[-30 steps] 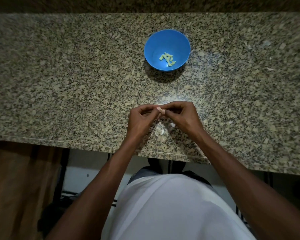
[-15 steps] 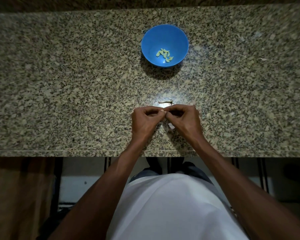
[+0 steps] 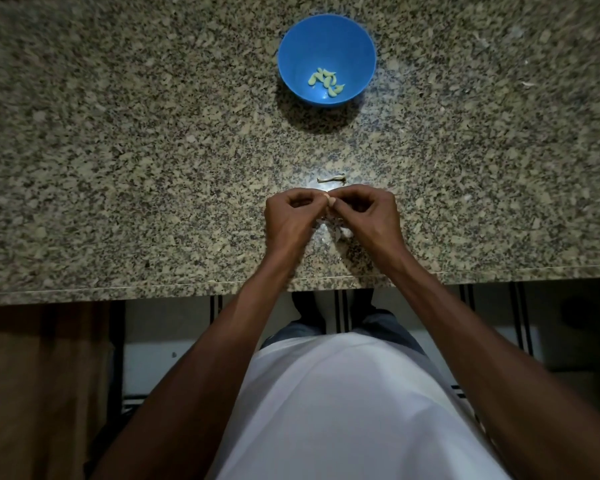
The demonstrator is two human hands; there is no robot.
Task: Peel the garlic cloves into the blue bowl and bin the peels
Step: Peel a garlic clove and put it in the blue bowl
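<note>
Speckled granite tabletop point(image 3: 118, 150) across the upper frame, front edge cutting just below the wrists. Blue bowl point(image 3: 326, 59) at upper centre, holding a small heap of peeled garlic cloves point(image 3: 325, 82). Left hand point(image 3: 290, 216) and right hand point(image 3: 369, 214) meeting at mid-frame, fingertips of both curled in and pinching one garlic clove point(image 3: 329, 202) between them, just as half a second and a second back; no clove added to the bowl meanwhile. Only real change: head tilted down, so the bowl sits higher in frame and a dry garlic stem point(image 3: 331, 180) now shows just above the knuckles. Pale peels point(image 3: 340, 233) scattered on the granite under the palms. Probably mid-peel; binning not yet begun, no bin in view
</note>
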